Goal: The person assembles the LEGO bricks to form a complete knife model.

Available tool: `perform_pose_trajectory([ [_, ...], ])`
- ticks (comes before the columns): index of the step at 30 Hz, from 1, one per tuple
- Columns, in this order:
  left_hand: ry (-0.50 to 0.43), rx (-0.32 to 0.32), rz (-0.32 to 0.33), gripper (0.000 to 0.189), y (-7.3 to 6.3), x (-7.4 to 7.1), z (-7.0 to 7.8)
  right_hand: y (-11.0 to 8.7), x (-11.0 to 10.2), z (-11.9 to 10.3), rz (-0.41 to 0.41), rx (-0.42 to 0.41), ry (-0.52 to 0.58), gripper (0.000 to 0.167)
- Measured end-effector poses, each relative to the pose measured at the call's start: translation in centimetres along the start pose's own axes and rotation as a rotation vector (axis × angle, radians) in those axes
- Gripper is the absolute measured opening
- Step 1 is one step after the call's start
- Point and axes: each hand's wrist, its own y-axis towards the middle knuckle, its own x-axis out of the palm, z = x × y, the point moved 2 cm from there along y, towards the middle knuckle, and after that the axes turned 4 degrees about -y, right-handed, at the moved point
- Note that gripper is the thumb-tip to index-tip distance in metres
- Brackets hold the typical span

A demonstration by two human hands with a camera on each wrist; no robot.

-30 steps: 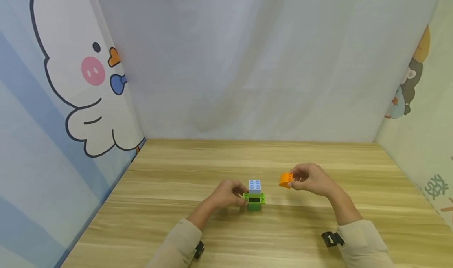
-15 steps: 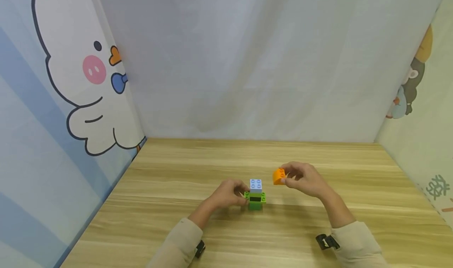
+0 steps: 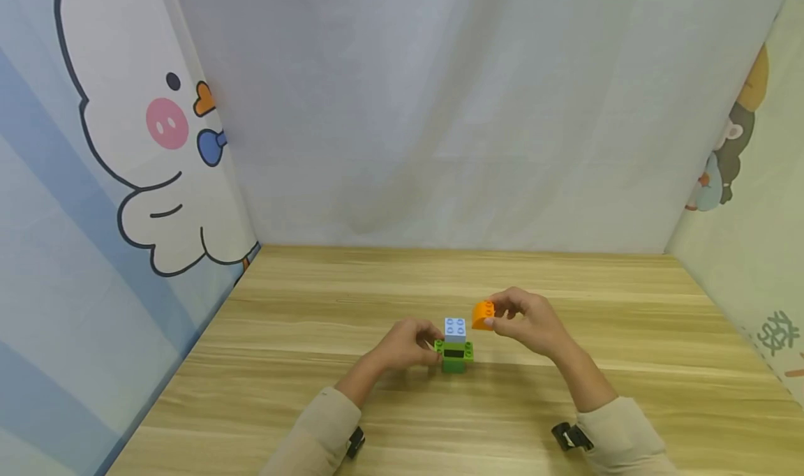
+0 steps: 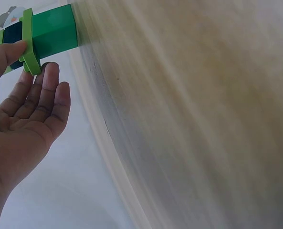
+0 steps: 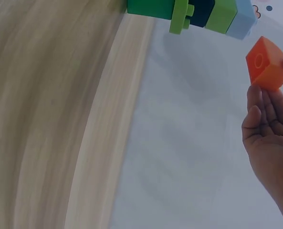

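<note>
A small tower of toy building bricks stands upright on the table. It has a dark green brick [image 4: 55, 31] at the bottom, a wider lime green plate [image 3: 468, 351] above it, then a dark piece [image 3: 453, 354], a lime green brick and a light blue brick [image 3: 455, 329] on top. My left hand [image 3: 402, 343] pinches the left end of the plate between thumb and fingers. In my right hand [image 3: 527, 319] an orange brick [image 3: 483, 315] with a curved side is pinched, raised just right of the light blue brick and apart from it.
The wood-grain table [image 3: 301, 294] reaches back to a pale cloth wall [image 3: 440, 113]. Printed cartoon panels stand at the left [image 3: 125, 183] and right [image 3: 741, 183]. Each wrist carries a black strap-on device [image 3: 571, 436].
My right hand has carried the orange brick leftward, nearer to the tower. The left hand and the tower have stayed in place.
</note>
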Motion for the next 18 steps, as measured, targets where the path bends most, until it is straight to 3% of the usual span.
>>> perform_pose_trajectory([
  [7, 0.006, -0.013, -0.002, 0.029, -0.1, -0.1, 0.2, 0.3, -0.3, -3.7, 0.007, -0.07, 0.004, 0.021],
  [18, 0.002, -0.016, -0.002, 0.03, -0.2, -0.1, 0.3, 0.9, 0.6, -4.5, 0.006, -0.077, 0.045, 0.023],
])
